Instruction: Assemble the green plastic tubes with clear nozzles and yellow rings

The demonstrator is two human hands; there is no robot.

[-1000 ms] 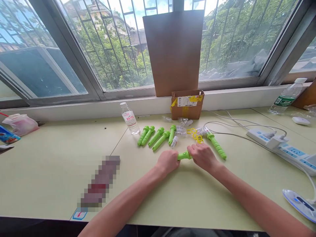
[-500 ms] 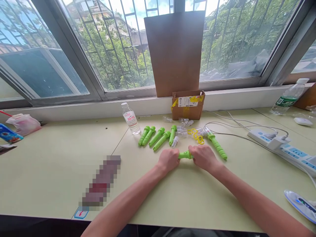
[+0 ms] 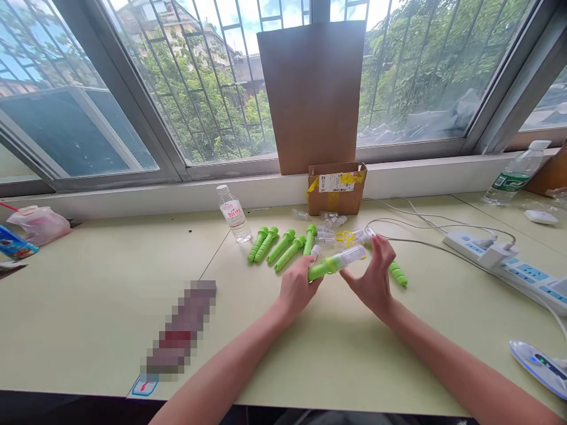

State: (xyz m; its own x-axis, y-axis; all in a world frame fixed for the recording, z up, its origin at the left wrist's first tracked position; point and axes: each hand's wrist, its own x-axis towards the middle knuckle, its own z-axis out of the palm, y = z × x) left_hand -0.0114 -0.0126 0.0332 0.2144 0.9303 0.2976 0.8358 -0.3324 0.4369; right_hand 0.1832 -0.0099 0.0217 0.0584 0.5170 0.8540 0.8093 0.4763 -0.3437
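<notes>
My left hand (image 3: 297, 287) is closed around the green end of a plastic tube (image 3: 330, 267) that has a clear cap (image 3: 352, 255) on its other end. The tube points right and slightly up, above the table. My right hand (image 3: 372, 277) is open beside the clear cap, thumb and fingers spread apart. Behind my left hand lie several green spiral tubes (image 3: 289, 252). Another green tube (image 3: 398, 274) lies behind my right hand, partly hidden by it. Yellow rings (image 3: 346, 236) and clear caps (image 3: 326, 237) lie scattered just beyond my hands.
A small cardboard box (image 3: 335, 200) stands against the window sill. To its left is a water bottle (image 3: 234, 215). A power strip (image 3: 509, 262) with cables lies at right, near another bottle (image 3: 516, 174). A pixelated dark object (image 3: 182, 327) lies at left.
My right hand has let go of the tube's right end and opened, uncovering the clear cap. The tube in my left hand has tilted up to the right.
</notes>
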